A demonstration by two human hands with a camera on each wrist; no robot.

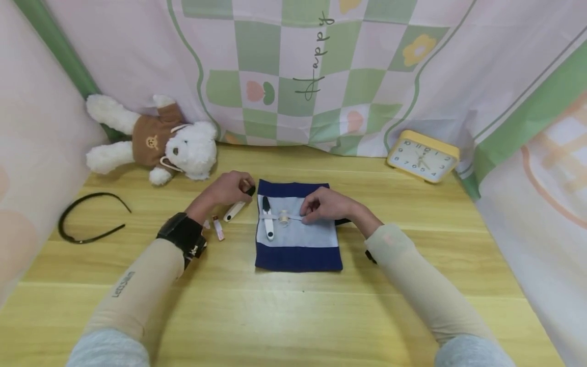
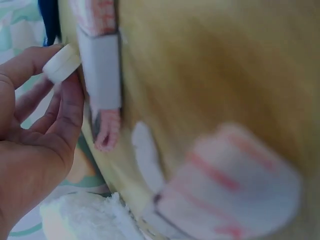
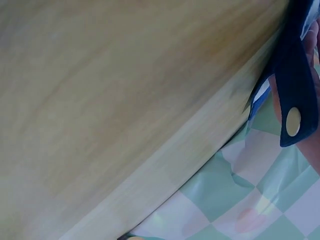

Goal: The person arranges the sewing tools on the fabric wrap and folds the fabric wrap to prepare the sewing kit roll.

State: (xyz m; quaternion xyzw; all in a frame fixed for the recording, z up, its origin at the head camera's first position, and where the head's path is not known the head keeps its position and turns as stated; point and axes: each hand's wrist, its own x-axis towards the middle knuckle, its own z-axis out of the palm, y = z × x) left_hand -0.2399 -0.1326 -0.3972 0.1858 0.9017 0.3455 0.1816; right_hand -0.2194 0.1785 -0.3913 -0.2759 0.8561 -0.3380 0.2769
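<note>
In the head view a navy pouch (image 1: 298, 259) with a pale grey lining lies unfolded. An elastic band crosses it over a slim white tool with a black end (image 1: 268, 224) and a small cream roll (image 1: 284, 218). My right hand (image 1: 327, 203) pinches this band right of the roll. Beside the pouch, my left hand (image 1: 229, 188) is over a second white tool (image 1: 235, 210). The left wrist view shows the left hand pinching a small cream disc (image 2: 62, 63) between thumb and fingers; they hide it in the head view. A navy strap with a snap (image 3: 300, 100) overlaps the right hand.
A small pink-and-white packet (image 1: 218, 228) lies near the left wrist. Further left are a black headband (image 1: 69, 224) and a white plush toy (image 1: 192, 153). A yellow clock (image 1: 424, 155) stands at the back right. A printed curtain (image 1: 302, 117) hangs behind the table.
</note>
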